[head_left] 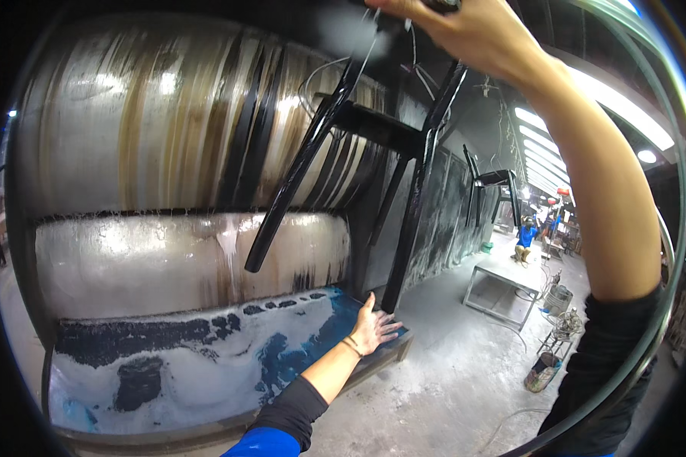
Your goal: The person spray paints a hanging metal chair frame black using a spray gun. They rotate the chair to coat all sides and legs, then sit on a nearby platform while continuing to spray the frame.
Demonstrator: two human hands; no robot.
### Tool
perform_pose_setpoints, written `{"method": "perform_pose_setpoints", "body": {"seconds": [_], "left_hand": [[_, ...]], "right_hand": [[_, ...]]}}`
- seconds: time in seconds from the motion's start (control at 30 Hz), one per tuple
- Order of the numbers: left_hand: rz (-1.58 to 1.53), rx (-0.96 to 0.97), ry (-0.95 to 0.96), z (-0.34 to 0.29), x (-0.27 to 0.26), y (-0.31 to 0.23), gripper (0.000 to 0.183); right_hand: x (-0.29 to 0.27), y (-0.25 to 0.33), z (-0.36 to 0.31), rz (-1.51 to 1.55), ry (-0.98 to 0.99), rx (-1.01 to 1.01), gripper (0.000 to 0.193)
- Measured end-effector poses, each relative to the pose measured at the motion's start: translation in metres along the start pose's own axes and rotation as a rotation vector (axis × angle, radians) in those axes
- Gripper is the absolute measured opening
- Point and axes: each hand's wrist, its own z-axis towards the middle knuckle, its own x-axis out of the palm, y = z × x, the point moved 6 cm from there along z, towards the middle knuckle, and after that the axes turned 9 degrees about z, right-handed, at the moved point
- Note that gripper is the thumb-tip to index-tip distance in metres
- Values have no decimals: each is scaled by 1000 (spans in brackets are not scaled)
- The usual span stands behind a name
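Head view looks into a paint spray booth where a glossy black chair frame point(373, 145) hangs upside-down on wires in front of a streaked water-curtain wall point(168, 114); the left hand point(373, 327) reaches forward with fingers spread wide and flat, gripping nothing, its fingertips just beside the lower end of one chair leg point(404, 228); whether they touch the leg I cannot tell; the right hand point(465, 30) is raised at the top of the picture, near the wires above the frame, with something dark at its upper edge, though the rim cuts off the fingers, so its hold cannot be made out; below the frame lies a foamy trough point(190, 365) stained blue and black; farther right, a second black chair frame point(492, 186) hangs along the booth wall; beyond it stands a metal table point(503, 286) on the dusty floor, with paint cans point(545, 369) nearby and a person in blue point(526, 238) well apart in the background.
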Motion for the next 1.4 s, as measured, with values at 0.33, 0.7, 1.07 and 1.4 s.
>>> {"method": "perform_pose_setpoints", "body": {"seconds": [0.33,0.7,1.07,1.4], "left_hand": [[26,-14,9,22,23,13,123],[-52,-15,36,45,14,24,118],[251,133,-140,19,-36,61,107],[1254,-1377,-309,-441,-315,404,64]], "right_hand": [[69,-56,-118,353,134,361,55],[-33,-114,-263,-284,239,17,50],[-34,-135,-654,265,-202,1257,60],[75,-33,-888,298,-354,1943,55]]}}
